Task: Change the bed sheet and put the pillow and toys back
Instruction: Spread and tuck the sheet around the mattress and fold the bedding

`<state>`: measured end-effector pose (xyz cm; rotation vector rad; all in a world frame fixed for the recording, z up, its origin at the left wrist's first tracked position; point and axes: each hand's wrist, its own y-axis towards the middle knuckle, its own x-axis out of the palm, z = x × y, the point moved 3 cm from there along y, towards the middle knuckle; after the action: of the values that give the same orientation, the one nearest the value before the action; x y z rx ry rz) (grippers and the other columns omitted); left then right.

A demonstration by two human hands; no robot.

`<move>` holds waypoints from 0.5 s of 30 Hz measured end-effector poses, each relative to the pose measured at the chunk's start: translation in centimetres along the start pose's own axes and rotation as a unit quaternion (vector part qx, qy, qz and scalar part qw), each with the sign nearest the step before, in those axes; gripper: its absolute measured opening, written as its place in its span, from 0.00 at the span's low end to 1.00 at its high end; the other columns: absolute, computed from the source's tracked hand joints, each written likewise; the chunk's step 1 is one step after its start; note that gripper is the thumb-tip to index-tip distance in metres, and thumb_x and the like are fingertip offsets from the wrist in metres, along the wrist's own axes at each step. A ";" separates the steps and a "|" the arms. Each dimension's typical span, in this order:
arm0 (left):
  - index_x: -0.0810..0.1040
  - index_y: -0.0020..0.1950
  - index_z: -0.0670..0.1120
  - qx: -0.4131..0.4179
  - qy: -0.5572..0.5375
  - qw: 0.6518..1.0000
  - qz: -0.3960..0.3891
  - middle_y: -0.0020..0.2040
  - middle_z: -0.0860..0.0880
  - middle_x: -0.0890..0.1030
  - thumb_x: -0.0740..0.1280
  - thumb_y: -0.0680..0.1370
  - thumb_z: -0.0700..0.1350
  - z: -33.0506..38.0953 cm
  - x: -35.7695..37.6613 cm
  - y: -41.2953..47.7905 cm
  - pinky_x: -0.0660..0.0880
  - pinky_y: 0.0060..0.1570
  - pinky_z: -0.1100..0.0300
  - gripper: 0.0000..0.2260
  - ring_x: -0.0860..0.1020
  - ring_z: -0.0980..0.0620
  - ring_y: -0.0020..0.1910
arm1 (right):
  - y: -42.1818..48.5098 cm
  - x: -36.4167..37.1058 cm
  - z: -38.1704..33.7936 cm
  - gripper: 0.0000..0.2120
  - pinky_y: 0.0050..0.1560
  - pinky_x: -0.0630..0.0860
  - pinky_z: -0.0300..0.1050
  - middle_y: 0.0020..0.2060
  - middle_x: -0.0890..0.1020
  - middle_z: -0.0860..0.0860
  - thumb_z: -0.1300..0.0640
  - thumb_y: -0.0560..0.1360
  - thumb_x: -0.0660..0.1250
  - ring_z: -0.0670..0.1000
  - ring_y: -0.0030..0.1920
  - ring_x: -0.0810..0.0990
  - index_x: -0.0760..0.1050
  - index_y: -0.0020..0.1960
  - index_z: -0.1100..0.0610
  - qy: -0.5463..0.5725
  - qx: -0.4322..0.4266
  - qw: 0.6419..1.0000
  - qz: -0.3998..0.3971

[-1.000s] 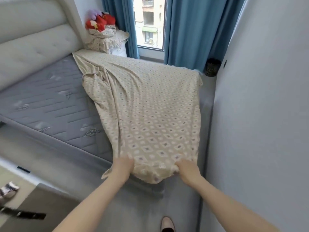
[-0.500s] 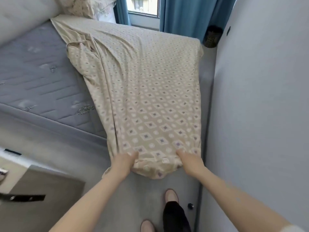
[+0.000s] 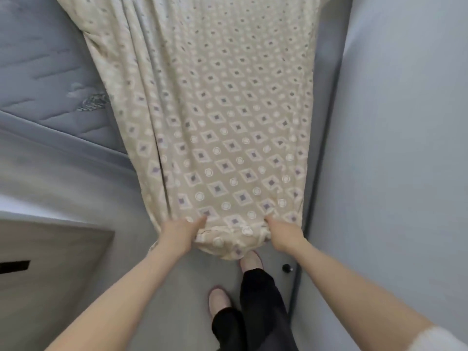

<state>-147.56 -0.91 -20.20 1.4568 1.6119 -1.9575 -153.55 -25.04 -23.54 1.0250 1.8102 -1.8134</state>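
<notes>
A beige bed sheet (image 3: pixel 222 117) with a diamond and circle print lies lengthwise over the right part of the grey quilted mattress (image 3: pixel 43 72), its near end hanging off the foot of the bed. My left hand (image 3: pixel 181 233) grips the near hem at its left corner, thumb on top. My right hand (image 3: pixel 285 234) grips the same hem at its right corner. The hem sags between my hands. The left side of the mattress is bare. Pillow and toys are out of view.
A grey wall (image 3: pixel 405 148) runs close along the right side of the bed. The grey bed frame (image 3: pixel 63 178) borders the mattress at the left. A wooden cabinet top (image 3: pixel 45 262) is at lower left. My feet in pink slippers (image 3: pixel 219 298) stand on the grey floor below the hem.
The view has tipped downward, so the window, curtains and pillow have left the frame. Both hands still hold the sheet's hem and have drawn it nearer over the foot of the bed.
</notes>
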 end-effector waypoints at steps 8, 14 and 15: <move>0.52 0.76 0.57 -0.007 -0.035 0.998 -0.046 0.62 0.47 0.76 0.58 0.78 0.41 1.0 6.3 5.2 0.71 0.52 0.56 0.29 0.76 0.44 0.60 | 5.2 5.1 0.4 0.27 0.54 0.76 0.50 0.57 0.78 0.56 0.61 0.77 0.58 0.57 0.55 0.78 0.56 0.74 0.53 0.021 0.031 0.997 -0.065; 0.48 0.77 0.57 -0.026 -0.045 0.997 -0.062 0.63 0.48 0.75 0.60 0.78 0.40 1.5 10.5 9.5 0.67 0.44 0.57 0.33 0.77 0.45 0.60 | 10.1 7.7 0.1 0.31 0.54 0.76 0.52 0.63 0.74 0.57 0.63 0.76 0.58 0.59 0.59 0.75 0.51 0.76 0.54 0.021 0.042 0.997 -0.064; 0.48 0.77 0.57 -0.029 -0.050 0.996 -0.063 0.63 0.48 0.76 0.60 0.77 0.39 1.6 11.0 10.1 0.67 0.44 0.57 0.33 0.77 0.44 0.60 | 10.8 7.9 0.2 0.33 0.54 0.74 0.52 0.63 0.74 0.57 0.62 0.77 0.58 0.59 0.59 0.75 0.48 0.78 0.53 0.020 0.043 0.997 -0.062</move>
<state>-146.82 -1.62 -35.15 1.2425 1.7401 -1.9963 -151.11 -24.54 -36.74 1.0089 1.8707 -1.9730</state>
